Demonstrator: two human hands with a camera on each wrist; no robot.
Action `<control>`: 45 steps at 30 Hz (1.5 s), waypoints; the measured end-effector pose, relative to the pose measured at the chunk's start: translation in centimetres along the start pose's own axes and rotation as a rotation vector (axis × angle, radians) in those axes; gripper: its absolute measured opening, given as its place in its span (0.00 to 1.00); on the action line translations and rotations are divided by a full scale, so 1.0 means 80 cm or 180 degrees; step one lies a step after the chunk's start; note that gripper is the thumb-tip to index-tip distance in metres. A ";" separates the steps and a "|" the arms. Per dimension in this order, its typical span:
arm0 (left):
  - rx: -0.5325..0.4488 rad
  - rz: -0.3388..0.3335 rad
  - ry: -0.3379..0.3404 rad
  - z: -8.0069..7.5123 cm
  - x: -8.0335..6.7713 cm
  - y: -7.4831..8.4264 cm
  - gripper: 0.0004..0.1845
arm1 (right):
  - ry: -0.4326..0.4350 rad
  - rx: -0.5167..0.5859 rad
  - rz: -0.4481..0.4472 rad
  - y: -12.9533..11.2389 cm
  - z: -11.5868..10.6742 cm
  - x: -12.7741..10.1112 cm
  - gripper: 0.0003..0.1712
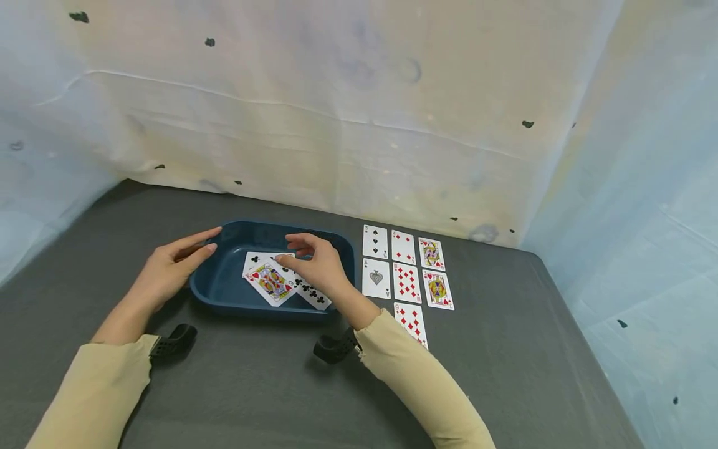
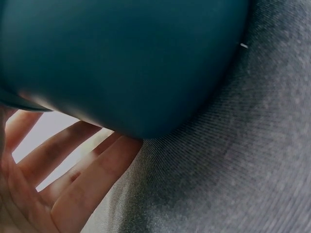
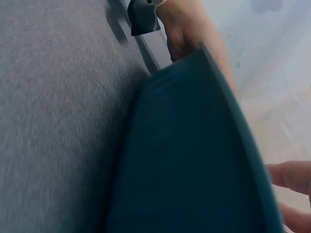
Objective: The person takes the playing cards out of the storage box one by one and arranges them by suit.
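Note:
A dark blue tray (image 1: pixel 224 299) holds several loose playing cards, with a red-heart face card (image 1: pixel 272 282) on top and club cards (image 1: pixel 314 297) under it. My left hand (image 1: pixel 171 265) rests at the tray's left end, its thumb over the rim. In the left wrist view, spread, fairly straight fingers (image 2: pixel 97 182) meet the tray's outer wall. Over the cards hovers my right hand (image 1: pixel 316 265), thumb tip right at the upper edge of the face card. A gap shows between that thumb and the fingertips, with no card between them.
Right of the tray, several playing cards lie face up in columns: spades (image 1: pixel 376 279), diamonds (image 1: pixel 406 282) and face cards (image 1: pixel 437 289). My right forearm overlaps the lowest diamond card (image 1: pixel 411 321). Behind the dark grey table (image 1: pixel 505 374) hangs a pale sheet (image 1: pixel 364 156).

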State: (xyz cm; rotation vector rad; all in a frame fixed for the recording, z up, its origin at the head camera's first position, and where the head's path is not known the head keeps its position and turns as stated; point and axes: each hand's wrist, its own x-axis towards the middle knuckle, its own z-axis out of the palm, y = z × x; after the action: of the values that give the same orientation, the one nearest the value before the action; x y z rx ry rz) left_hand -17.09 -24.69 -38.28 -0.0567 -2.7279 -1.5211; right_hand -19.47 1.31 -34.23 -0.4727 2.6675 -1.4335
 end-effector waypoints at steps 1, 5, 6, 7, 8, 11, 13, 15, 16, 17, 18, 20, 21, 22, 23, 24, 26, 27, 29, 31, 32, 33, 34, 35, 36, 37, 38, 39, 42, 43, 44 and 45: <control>-0.0018 0.0001 -0.0005 0.000 0.000 0.000 0.32 | -0.0013 0.0001 0.0022 -0.001 0.003 0.001 0.25; -0.0057 0.0005 -0.0026 0.000 0.000 0.001 0.32 | -0.0058 -0.0021 0.0102 -0.004 0.013 0.003 0.25; -0.0058 0.0005 -0.0030 0.000 0.000 0.001 0.32 | -0.0076 -0.0028 0.0123 -0.004 0.014 0.003 0.26; -0.0058 0.0003 -0.0037 0.000 0.000 0.000 0.32 | -0.0107 -0.0029 0.0146 -0.004 0.017 0.004 0.26; -0.0055 0.0001 -0.0041 0.000 0.000 0.000 0.32 | -0.0144 -0.0023 0.0162 -0.004 0.018 0.005 0.26; -0.0053 -0.0005 -0.0049 -0.001 0.000 -0.001 0.31 | -0.0303 -0.0126 0.0239 -0.002 0.024 0.009 0.28; -0.0045 -0.0006 -0.0050 -0.001 0.000 -0.001 0.32 | -0.0470 -0.0269 0.0291 0.000 0.028 0.011 0.30; -0.0039 -0.0004 -0.0041 -0.001 0.000 -0.001 0.32 | -0.0620 -0.0442 0.0322 0.001 0.032 0.014 0.33; -0.0036 -0.0004 -0.0036 -0.001 0.000 0.000 0.32 | -0.0682 -0.0518 0.0322 0.002 0.034 0.014 0.34; -0.0035 0.0000 -0.0032 -0.001 -0.001 0.001 0.32 | -0.0734 -0.0615 0.0303 0.002 0.035 0.015 0.36; -0.0034 0.0003 -0.0028 -0.002 -0.001 0.001 0.32 | -0.0775 -0.0735 0.0272 0.003 0.036 0.015 0.37; -0.0036 0.0004 -0.0021 -0.002 -0.002 0.002 0.32 | -0.0806 -0.1058 0.0181 0.003 0.039 0.014 0.40; -0.0037 0.0007 -0.0019 -0.002 -0.002 0.003 0.32 | -0.0808 -0.1218 0.0146 0.002 0.040 0.013 0.41; -0.0038 0.0009 -0.0020 -0.002 -0.002 0.003 0.32 | -0.0809 -0.1387 0.0120 0.001 0.041 0.012 0.42; -0.0037 0.0013 -0.0019 -0.002 -0.002 0.003 0.32 | -0.0812 -0.1557 0.0103 0.000 0.042 0.011 0.43; -0.0037 0.0009 -0.0019 -0.002 -0.003 0.003 0.32 | -0.0815 -0.1692 0.0119 -0.001 0.043 0.011 0.43; -0.0038 0.0004 -0.0021 -0.002 -0.002 0.003 0.32 | -0.0807 -0.1869 0.0185 -0.003 0.045 0.009 0.43; -0.0041 -0.0001 -0.0024 -0.001 -0.002 0.003 0.32 | -0.0812 -0.1901 0.0226 -0.004 0.045 0.009 0.43; -0.0043 -0.0008 -0.0024 -0.001 -0.002 0.002 0.32 | -0.0812 -0.1912 0.0276 -0.004 0.045 0.010 0.42; -0.0052 -0.0005 -0.0023 -0.001 -0.002 0.002 0.32 | -0.0806 -0.1868 0.0280 -0.004 0.045 0.010 0.39; -0.0057 0.0003 -0.0020 -0.001 -0.002 0.002 0.32 | -0.0798 -0.1844 0.0260 -0.003 0.045 0.010 0.37; -0.0063 0.0009 -0.0016 -0.001 -0.002 0.002 0.32 | -0.0783 -0.1814 0.0234 -0.002 0.044 0.010 0.35; -0.0064 0.0015 -0.0012 -0.001 -0.002 0.002 0.32 | -0.0757 -0.1780 0.0197 -0.002 0.044 0.010 0.33; -0.0067 0.0019 -0.0010 -0.001 -0.002 0.002 0.32 | -0.0730 -0.1764 0.0151 -0.001 0.044 0.010 0.30; -0.0072 0.0020 -0.0012 -0.001 -0.002 0.001 0.31 | -0.0704 -0.1745 0.0103 -0.001 0.044 0.011 0.28; -0.0071 0.0022 -0.0016 -0.001 -0.002 0.001 0.32 | -0.0657 -0.1689 0.0058 0.000 0.044 0.011 0.26; -0.0073 0.0016 -0.0023 -0.001 -0.002 0.001 0.32 | -0.0609 -0.1599 0.0020 0.000 0.043 0.010 0.23; -0.0070 0.0009 -0.0027 -0.001 -0.001 0.001 0.32 | -0.0562 -0.1472 0.0000 0.000 0.043 0.010 0.21; -0.0053 -0.0006 -0.0034 -0.001 -0.001 0.001 0.32 | -0.0427 -0.0890 -0.0034 -0.001 0.041 0.008 0.14; -0.0046 -0.0009 -0.0034 -0.001 -0.001 0.001 0.32 | -0.0381 -0.0692 -0.0051 -0.001 0.041 0.008 0.13; -0.0039 -0.0015 -0.0033 -0.001 0.000 0.001 0.32 | -0.0335 -0.0528 -0.0073 -0.002 0.040 0.007 0.12; -0.0029 -0.0017 -0.0029 -0.001 0.000 0.002 0.32 | -0.0287 -0.0380 -0.0101 -0.002 0.040 0.007 0.12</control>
State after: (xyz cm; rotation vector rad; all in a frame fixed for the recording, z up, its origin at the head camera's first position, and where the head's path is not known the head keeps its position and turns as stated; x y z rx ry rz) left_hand -17.06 -24.67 -38.15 -0.0565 -2.7304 -1.5386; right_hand -19.30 -1.49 -35.83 -0.5773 2.6954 -1.2340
